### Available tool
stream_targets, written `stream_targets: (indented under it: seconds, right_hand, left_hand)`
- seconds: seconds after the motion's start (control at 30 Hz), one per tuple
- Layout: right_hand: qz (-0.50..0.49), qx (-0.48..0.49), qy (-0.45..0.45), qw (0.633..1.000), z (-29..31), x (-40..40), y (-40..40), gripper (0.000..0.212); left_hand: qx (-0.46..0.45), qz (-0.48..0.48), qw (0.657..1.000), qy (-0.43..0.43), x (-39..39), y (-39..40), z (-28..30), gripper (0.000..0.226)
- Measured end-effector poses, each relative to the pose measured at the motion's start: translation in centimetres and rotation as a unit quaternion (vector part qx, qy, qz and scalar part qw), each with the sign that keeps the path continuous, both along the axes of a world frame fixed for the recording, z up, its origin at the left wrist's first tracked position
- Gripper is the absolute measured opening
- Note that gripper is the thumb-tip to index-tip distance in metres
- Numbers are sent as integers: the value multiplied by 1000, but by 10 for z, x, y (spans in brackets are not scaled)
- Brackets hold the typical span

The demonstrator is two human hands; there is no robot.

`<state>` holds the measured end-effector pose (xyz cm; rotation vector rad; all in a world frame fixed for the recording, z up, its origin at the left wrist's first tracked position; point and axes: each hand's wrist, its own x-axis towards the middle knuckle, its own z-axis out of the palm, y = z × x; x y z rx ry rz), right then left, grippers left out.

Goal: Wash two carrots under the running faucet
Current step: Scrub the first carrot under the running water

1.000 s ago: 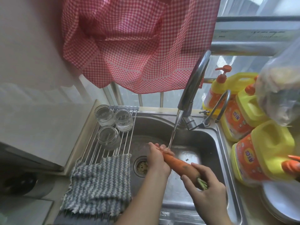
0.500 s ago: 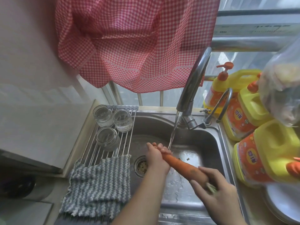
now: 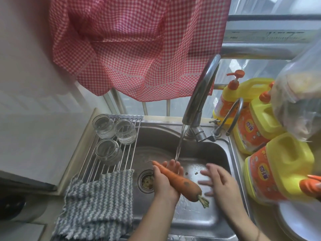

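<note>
Carrot is cradled in left hand, fingers curled under it, above sink; right hand is spread, empty, just beside. Carrot should be rotated under faucet stream, dark spot rubbed

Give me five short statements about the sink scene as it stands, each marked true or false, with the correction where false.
1. Water is running from the faucet. True.
2. Both hands grip the carrot. False: only the left hand holds it; the right hand is open beside it, off the carrot.
3. Three glass jars stand on the drying rack. True.
4. The carrot's green stem end points toward the faucet. False: its narrow tip points that way; the stem end points toward the person.
5. The striped cloth lies right of the sink. False: it lies left.
</note>
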<state>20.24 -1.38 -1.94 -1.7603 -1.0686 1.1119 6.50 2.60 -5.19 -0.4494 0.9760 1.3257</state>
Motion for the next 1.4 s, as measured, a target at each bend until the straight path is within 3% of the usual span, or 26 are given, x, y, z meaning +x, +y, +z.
stream_targets:
  seconds: [0.13, 0.27, 0.47, 0.8, 0.93, 1.07, 1.13, 1.2, 1.27, 1.33, 1.4]
  right_hand:
    - [-17, 60, -162, 985, -6, 15, 55, 47]
    - [6, 96, -252, 963, -3, 11, 80, 44]
    - [6, 161, -280, 946, -7, 8, 81, 33]
    - [27, 175, -345, 922, -13, -2, 76, 32]
    - [29, 130, -299, 945, -8, -4, 75, 37]
    - [-23, 43, -186, 981, 10, -8, 53, 54]
    - [47, -16, -189, 981, 15, -11, 28, 45]
    - [203, -106, -213, 950, 22, -17, 6, 45]
    - [299, -139, -191, 925, 23, -22, -5, 36]
    - [307, -129, -187, 924, 23, -25, -4, 26]
    - [268, -171, -103, 943, 23, -25, -1, 28]
  left_hand:
    - [-12, 5, 1000, 6, -3, 5, 4, 40]
    - [-21, -8, 1000, 9, 0, 4, 5, 38]
    - [-15, -23, 1000, 11, -3, 1, 7, 41]
    - [-19, -24, 1000, 5, -4, 5, 16, 40]
    - [-17, -29, 999, 16, -3, 5, 15, 40]
    - [-1, -52, 998, 32, -7, 1, 12, 40]
    - [6, -54, 998, 40, -8, 1, 10, 39]
    - [8, -48, 998, 48, -7, 2, 7, 38]
    - [9, -51, 997, 61, -5, 4, 3, 38]
    - [29, -65, 995, 77, -2, 2, 0, 34]
    - [62, -75, 993, 73, 2, -4, -4, 23]
